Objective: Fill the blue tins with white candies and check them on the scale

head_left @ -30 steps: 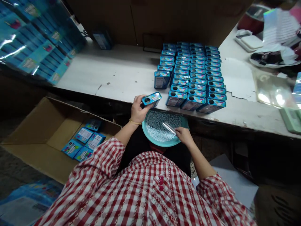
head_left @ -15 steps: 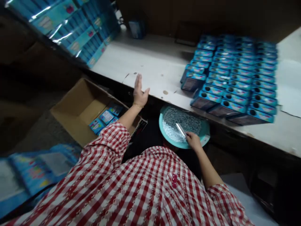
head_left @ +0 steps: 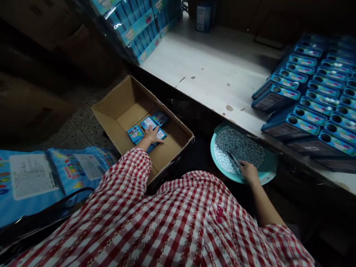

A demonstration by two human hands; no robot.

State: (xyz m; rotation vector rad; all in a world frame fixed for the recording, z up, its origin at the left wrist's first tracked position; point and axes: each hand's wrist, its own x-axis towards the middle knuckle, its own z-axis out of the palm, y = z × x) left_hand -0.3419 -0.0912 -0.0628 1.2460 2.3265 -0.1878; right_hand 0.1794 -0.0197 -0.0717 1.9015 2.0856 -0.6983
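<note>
One pale worktop (head_left: 211, 70) runs across the upper right of the frame. On its right part, upright boxes (head_left: 306, 107) stand in tight rows with their round openings facing up, which I judge keeps each opening ready to hand. At centre left an open carton (head_left: 116, 111) sits on the floor, within the seated person's arm's reach. A teal bowl (head_left: 268, 174) of small white pellets (head_left: 239, 144) rests below the worktop edge at lower right, close to the body. In the carton, a few flat boxes (head_left: 135, 134) lie face up. The left hand (head_left: 152, 133) lies on them with fingers spread, touching; whether it has gripped one cannot be told. The right hand (head_left: 248, 171) rests at the bowl's near side, closed on a clear tube (head_left: 233, 160) that lies slanted on the pellets, likely as a scoop.
</note>
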